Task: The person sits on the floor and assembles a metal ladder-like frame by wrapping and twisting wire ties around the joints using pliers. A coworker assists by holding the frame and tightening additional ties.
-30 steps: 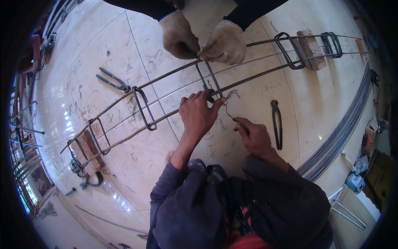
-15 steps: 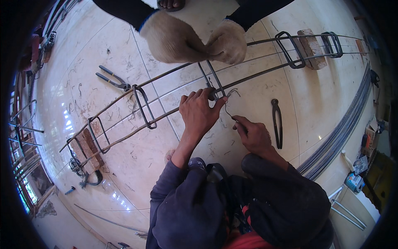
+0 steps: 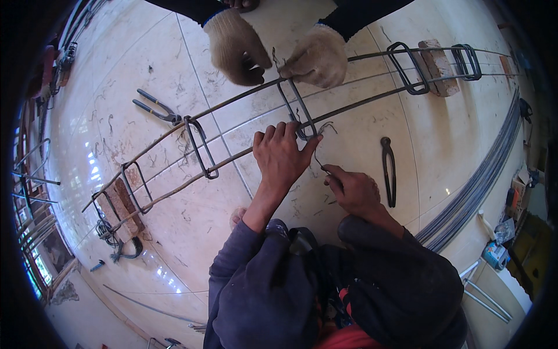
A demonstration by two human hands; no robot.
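Note:
A long frame of thin steel rebar (image 3: pixel 343 110) with rectangular stirrups lies across the floor in front of me. My left hand (image 3: pixel 280 152) is closed around its near bar, the thumb against the lower corner of the middle stirrup (image 3: pixel 303 104). From that corner a thin tie wire (image 3: pixel 317 157) runs down to my right hand (image 3: pixel 353 189), which pinches its end between thumb and fingers. Opposite me, a co-worker's gloved hands, one glove (image 3: pixel 232 49) left and one glove (image 3: pixel 319 55) right, are at the stirrup's far corner, with a twisted wire (image 3: pixel 275 57) standing between them.
Yellow-handled pliers (image 3: pixel 157 107) lie left beyond the frame, dark pincers (image 3: pixel 388 171) to my right. Bricks (image 3: pixel 439 67) prop the frame near both ends. A bundle of rods (image 3: pixel 476 180) lies at right. Wire scraps litter the tiles.
The co-worker's gloved hands have moved apart, and the wire between them now shows. My hands stay nearly in place, the right one shifting very slightly left.

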